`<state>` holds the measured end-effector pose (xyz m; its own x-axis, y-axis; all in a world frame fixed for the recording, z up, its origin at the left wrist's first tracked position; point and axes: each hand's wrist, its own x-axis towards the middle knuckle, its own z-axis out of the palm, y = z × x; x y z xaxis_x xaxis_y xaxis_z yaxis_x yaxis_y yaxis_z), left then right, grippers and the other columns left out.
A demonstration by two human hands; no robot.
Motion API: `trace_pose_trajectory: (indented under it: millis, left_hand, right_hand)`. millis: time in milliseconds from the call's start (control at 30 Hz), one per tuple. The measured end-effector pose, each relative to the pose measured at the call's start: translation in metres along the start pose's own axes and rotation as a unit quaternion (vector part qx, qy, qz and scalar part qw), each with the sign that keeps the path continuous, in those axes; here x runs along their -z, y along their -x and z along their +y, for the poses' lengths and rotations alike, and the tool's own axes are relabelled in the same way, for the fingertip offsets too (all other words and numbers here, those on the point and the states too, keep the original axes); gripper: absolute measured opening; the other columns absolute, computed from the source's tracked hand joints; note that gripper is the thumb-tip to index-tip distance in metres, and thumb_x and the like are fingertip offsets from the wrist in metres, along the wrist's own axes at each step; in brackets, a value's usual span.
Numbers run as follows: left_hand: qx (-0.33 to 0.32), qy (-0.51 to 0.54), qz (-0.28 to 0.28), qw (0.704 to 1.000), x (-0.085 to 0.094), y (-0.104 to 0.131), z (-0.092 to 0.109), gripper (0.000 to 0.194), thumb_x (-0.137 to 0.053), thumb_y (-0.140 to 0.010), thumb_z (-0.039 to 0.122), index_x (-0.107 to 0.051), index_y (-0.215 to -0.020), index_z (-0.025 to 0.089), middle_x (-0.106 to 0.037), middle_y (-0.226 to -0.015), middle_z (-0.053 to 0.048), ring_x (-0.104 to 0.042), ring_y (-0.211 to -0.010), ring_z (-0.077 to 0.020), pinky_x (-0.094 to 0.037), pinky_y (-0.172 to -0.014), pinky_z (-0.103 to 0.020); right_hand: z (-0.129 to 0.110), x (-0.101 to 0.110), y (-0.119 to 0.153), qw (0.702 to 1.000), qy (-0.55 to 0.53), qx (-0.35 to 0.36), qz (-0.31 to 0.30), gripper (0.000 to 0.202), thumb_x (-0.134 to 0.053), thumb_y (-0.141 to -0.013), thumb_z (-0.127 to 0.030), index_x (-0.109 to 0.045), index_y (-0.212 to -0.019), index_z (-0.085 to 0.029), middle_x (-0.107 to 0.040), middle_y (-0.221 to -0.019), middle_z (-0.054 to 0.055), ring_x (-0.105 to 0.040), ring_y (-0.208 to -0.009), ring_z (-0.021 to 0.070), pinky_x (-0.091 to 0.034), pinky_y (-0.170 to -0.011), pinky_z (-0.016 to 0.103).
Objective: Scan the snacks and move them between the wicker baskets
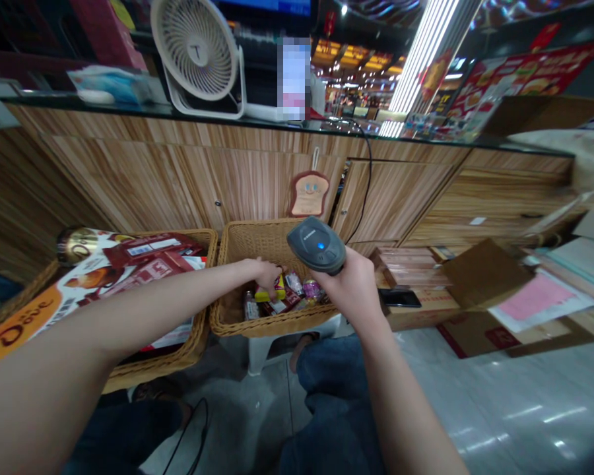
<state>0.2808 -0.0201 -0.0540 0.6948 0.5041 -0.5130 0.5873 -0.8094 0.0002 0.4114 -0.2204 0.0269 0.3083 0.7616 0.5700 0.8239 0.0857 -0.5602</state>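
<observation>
My right hand point(356, 280) is wrapped round a dark barcode scanner point(317, 245) with a lit blue spot, held above the right side of a wicker basket point(257, 231). Inside that basket my left hand point(268, 274) reaches down with its fingers on a yellow packet point(277, 290). Around the packet lie a purple wrapped sweet point(311, 288), a clear wrapped item point(294, 282) and a small bottle-like item point(251, 307). To the left, a second wicker basket point(205, 290) holds an orange and white box point(44, 316), dark red packages point(153, 249) and a gold-brown tin point(76, 246).
A wooden counter point(153, 175) stands behind the baskets, with a white fan point(195, 53) on top. A toast-shaped tag point(309, 192) hangs on its front, beside a black cable point(369, 178). On the right are cardboard boxes point(480, 277) and a black phone point(400, 298).
</observation>
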Motion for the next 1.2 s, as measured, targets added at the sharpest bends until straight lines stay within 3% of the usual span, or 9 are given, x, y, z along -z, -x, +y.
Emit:
trace_pose_trajectory:
  millis: [100,233,300,467,667,867,1033,1200]
  left_hand:
    - [-0.007,0.008,0.015,1.0,0.003,0.0,-0.003,0.117,-0.095,-0.049,0.057,-0.054,-0.153,0.025,-0.057,-0.157,-0.023,-0.057,-0.141,-0.0457,-0.038,-0.12,-0.066]
    - [-0.028,0.035,0.068,0.997,0.013,0.018,-0.015,0.122,-0.091,-0.056,0.054,-0.037,-0.162,0.026,-0.042,-0.168,-0.025,-0.045,-0.151,-0.0472,-0.029,-0.119,-0.079]
    - [-0.03,0.056,0.129,0.99,0.017,0.033,-0.02,0.124,-0.09,-0.06,0.047,-0.029,-0.165,0.025,-0.038,-0.169,-0.026,-0.04,-0.155,-0.0458,-0.023,-0.122,-0.079]
    - [-0.022,0.072,0.32,0.945,0.014,0.079,-0.026,0.118,-0.089,-0.063,0.032,-0.026,-0.163,0.023,-0.048,-0.162,-0.02,-0.043,-0.154,-0.0384,-0.013,-0.132,-0.066]
    - [-0.027,0.026,0.464,0.885,0.008,0.131,-0.042,0.104,-0.08,-0.077,0.026,-0.022,-0.163,0.027,-0.048,-0.162,-0.018,-0.045,-0.153,-0.0335,-0.008,-0.133,-0.062]
    - [0.005,-0.003,0.501,0.865,0.006,0.157,-0.058,0.104,-0.079,-0.079,0.028,-0.02,-0.165,0.027,-0.048,-0.163,-0.018,-0.046,-0.153,-0.0339,-0.006,-0.134,-0.061]
    - [0.017,0.005,0.511,0.859,0.001,0.16,-0.065,0.097,-0.078,-0.081,0.041,-0.027,-0.163,0.026,-0.05,-0.161,-0.017,-0.049,-0.15,-0.0346,-0.003,-0.134,-0.059]
    - [0.017,0.006,0.515,0.857,0.007,0.174,-0.066,0.104,-0.081,-0.079,0.035,-0.022,-0.165,0.027,-0.048,-0.163,-0.016,-0.047,-0.152,-0.0346,-0.004,-0.134,-0.059]
  right_hand:
    - [-0.002,-0.001,-0.001,1.0,0.014,-0.002,-0.007,0.014,-0.072,-0.085,-0.036,-0.073,-0.084,-0.022,-0.082,-0.086,0.01,-0.076,-0.077,0.0297,-0.047,-0.065,0.031]
    - [-0.003,-0.001,-0.002,1.0,0.015,-0.007,-0.01,0.014,-0.073,-0.085,-0.037,-0.074,-0.086,-0.022,-0.082,-0.088,0.01,-0.077,-0.077,0.0294,-0.048,-0.065,0.031]
    - [-0.003,0.0,-0.001,1.0,0.012,-0.008,-0.006,0.015,-0.072,-0.085,-0.038,-0.074,-0.087,-0.023,-0.083,-0.088,0.01,-0.077,-0.078,0.0293,-0.049,-0.065,0.031]
    - [-0.007,0.0,-0.002,1.0,-0.013,-0.013,-0.017,0.015,-0.075,-0.083,-0.036,-0.074,-0.083,-0.022,-0.083,-0.085,0.01,-0.077,-0.077,0.0294,-0.05,-0.065,0.031]
    - [-0.018,-0.002,-0.001,0.988,-0.099,0.016,-0.12,0.01,-0.078,-0.082,-0.027,-0.076,-0.087,-0.019,-0.084,-0.087,0.008,-0.08,-0.083,0.0292,-0.053,-0.07,0.03]
    - [-0.026,-0.008,0.002,0.98,-0.082,0.045,-0.178,0.009,-0.079,-0.085,-0.026,-0.077,-0.09,-0.02,-0.084,-0.093,0.009,-0.08,-0.086,0.0299,-0.055,-0.074,0.032]
    - [-0.032,-0.01,0.002,0.978,-0.083,0.051,-0.183,0.01,-0.078,-0.086,-0.029,-0.077,-0.09,-0.02,-0.084,-0.092,0.01,-0.081,-0.087,0.0317,-0.056,-0.074,0.034]
    - [-0.036,-0.014,-0.001,0.98,-0.093,0.059,-0.165,0.012,-0.078,-0.084,-0.027,-0.077,-0.093,-0.02,-0.084,-0.094,0.01,-0.08,-0.087,0.0305,-0.057,-0.077,0.034]
